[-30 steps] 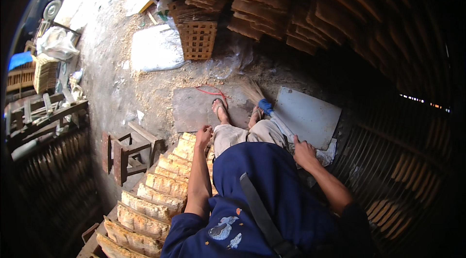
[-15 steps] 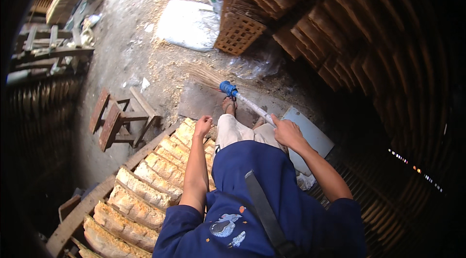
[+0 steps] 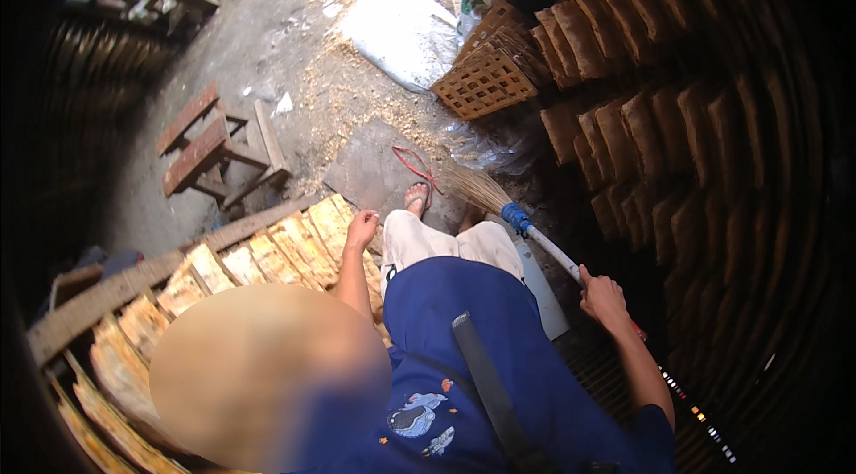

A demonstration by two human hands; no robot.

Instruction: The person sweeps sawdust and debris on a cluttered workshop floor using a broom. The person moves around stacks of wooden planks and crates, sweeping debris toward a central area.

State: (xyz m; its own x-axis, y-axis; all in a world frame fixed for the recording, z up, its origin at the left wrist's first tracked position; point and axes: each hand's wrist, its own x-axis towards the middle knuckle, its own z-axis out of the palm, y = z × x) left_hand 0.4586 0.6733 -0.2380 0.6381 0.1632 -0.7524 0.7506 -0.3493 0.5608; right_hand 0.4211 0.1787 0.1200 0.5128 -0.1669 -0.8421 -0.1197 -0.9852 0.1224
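My right hand (image 3: 604, 300) is closed around the pale handle (image 3: 555, 251) of a long broom with a blue binding (image 3: 515, 217). Its straw bristles (image 3: 474, 189) point forward and lie low over the floor, right of my sandalled foot (image 3: 416, 198). My left hand (image 3: 362, 229) hangs beside my left knee with its fingers curled in, and nothing shows in it. Close to that hand runs a row of rough yellowish slabs (image 3: 281, 251) in a wooden rack. A red loop of cord (image 3: 412, 157) lies on a flat grey board (image 3: 370, 162) ahead of my feet.
A small wooden stool (image 3: 218, 148) lies tipped over at the left. Ahead are a white sack (image 3: 401, 32), a woven basket (image 3: 486, 86) and crumpled clear plastic (image 3: 486, 148). Racks of brown slabs (image 3: 637, 131) line the right. A blurred patch covers the lower left.
The broom has swung right and nearer to me, its bristles leaving the grey board and uncovering the red cord. My right hand moved right and lower with it; my left stays curled.
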